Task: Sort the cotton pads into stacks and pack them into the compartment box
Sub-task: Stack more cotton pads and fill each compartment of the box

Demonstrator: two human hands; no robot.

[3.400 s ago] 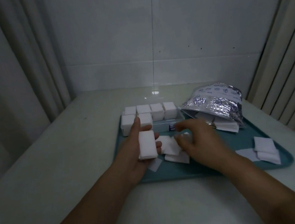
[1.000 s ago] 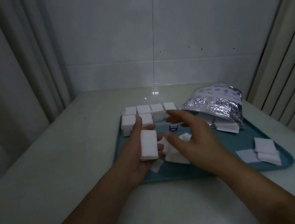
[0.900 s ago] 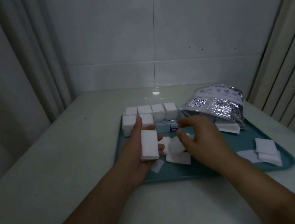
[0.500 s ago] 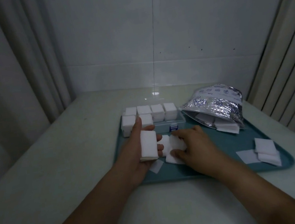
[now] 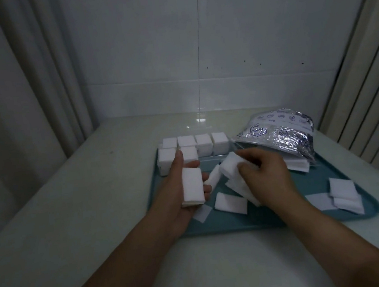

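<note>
My left hand (image 5: 177, 192) holds a neat stack of white cotton pads (image 5: 192, 186) upright in its palm, thumb pointing up. Just to its right, my right hand (image 5: 265, 177) pinches a few loose pads (image 5: 231, 165) lifted off the teal tray (image 5: 275, 218). More loose pads (image 5: 231, 206) lie on the tray under and between my hands. The clear compartment box (image 5: 205, 159) stands at the tray's far left, with several white pad stacks (image 5: 203, 141) in it.
A crumpled silver pad bag (image 5: 279, 133) lies at the tray's back right with pads (image 5: 297, 165) spilling from its mouth. A few pads (image 5: 344, 193) sit at the tray's right end. The tray rests on a pale counter (image 5: 85, 214) against a tiled wall.
My right hand was pressing down on the loose pads on the tray; now it has lifted a few of them up. My left hand and its stack have stayed put.
</note>
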